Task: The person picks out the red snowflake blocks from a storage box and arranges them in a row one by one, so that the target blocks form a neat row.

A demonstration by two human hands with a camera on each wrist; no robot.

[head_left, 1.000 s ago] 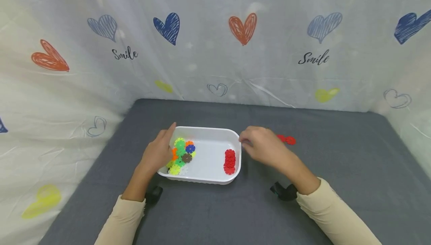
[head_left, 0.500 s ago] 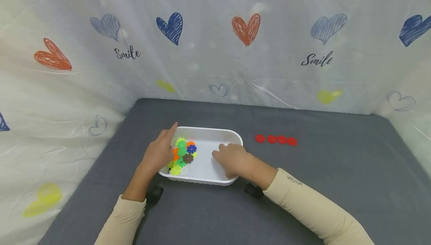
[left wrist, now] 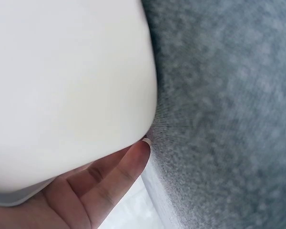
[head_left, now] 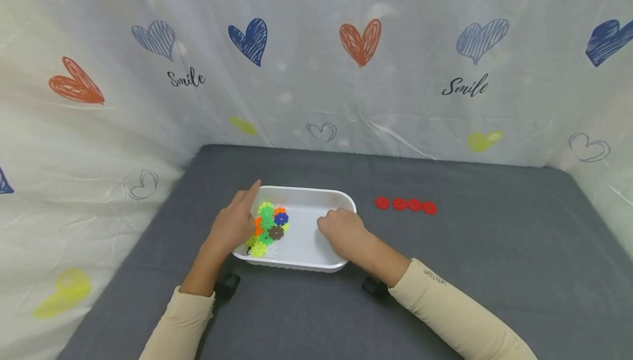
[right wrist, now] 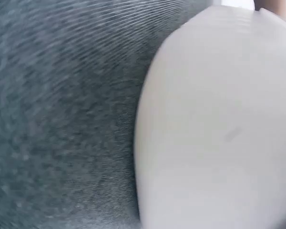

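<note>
A white plastic tray (head_left: 306,266) stands on the table, with several colourful notched plastic discs (head_left: 267,228) piled at its left end. My left hand (head_left: 232,222) holds the tray's left side, index finger straight along the rim. In the left wrist view its fingers (left wrist: 117,179) reach along the outer wall. My right hand (head_left: 346,233) is inside the tray at the right end, fingers bent down and hiding the spot where red discs lay. Whether it pinches a disc is hidden. The right wrist view shows mainly the tray's outer wall (right wrist: 214,124).
Several red notched discs (head_left: 414,204) lie in a row on the grey cloth (head_left: 470,250) right of the tray. Behind the table hangs a pale curtain (head_left: 296,96) printed with hearts.
My right hand has left the row of red discs and moved left into the tray; its fingers are now drawn in more. My left hand has stayed on the tray.
</note>
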